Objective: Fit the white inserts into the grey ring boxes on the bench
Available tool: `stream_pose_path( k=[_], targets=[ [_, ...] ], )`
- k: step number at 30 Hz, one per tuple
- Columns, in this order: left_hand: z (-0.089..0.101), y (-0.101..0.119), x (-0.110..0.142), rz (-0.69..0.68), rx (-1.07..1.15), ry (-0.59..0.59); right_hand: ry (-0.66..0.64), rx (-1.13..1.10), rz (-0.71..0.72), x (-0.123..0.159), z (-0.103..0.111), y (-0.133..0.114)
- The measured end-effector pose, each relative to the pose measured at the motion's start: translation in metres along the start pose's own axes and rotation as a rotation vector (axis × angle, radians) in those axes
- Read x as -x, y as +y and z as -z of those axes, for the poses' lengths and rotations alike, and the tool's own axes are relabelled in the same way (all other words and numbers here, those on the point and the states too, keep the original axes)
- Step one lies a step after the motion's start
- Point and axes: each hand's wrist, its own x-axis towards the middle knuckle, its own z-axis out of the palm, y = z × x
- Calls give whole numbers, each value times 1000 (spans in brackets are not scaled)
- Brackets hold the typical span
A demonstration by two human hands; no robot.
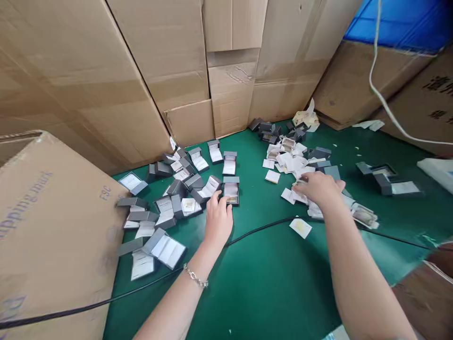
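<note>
My left hand rests on the green table, its fingertips touching an open small grey jewellery box. A bracelet circles that wrist. To the left lies a spread of several open grey boxes with white linings. My right hand reaches palm down into a pile of small white cards and grey boxes, fingers curled on the cards; whether it grips one is hidden. One loose card lies nearer me.
Large cardboard cartons wall the far side, and another carton stands at my left. A black cable crosses the table under my arms. More grey boxes lie at the right. A white cord hangs at the upper right.
</note>
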Motion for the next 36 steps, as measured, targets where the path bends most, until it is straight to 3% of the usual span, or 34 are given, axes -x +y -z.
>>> stream_pose_path(
  k=[8,13,15,17,19,20,23,27,31,36],
  targets=[
    [7,6,1,51,118,-44,61,-18,-30,0,-3,-3],
    [9,8,1,37,193,19,89,-166,40,5,-5,-7],
    [9,8,2,26,241,63,175,-268,51,10,-3,-15],
    [9,9,2,13,335,74,344,-413,86,18,-1,-28],
    [11,10,3,2,455,18,470,-619,182,30,0,-45],
    [12,11,3,0,513,-31,470,-742,234,36,-1,-55],
    [15,15,3,21,627,-156,295,-1063,340,60,-8,-84],
    [17,18,3,86,600,-127,72,-1230,469,84,-20,-109],
    [17,18,4,91,507,-90,14,-1209,542,90,-28,-117],
    [14,14,4,46,434,-16,-40,-1252,522,88,-30,-116]
  ],
)
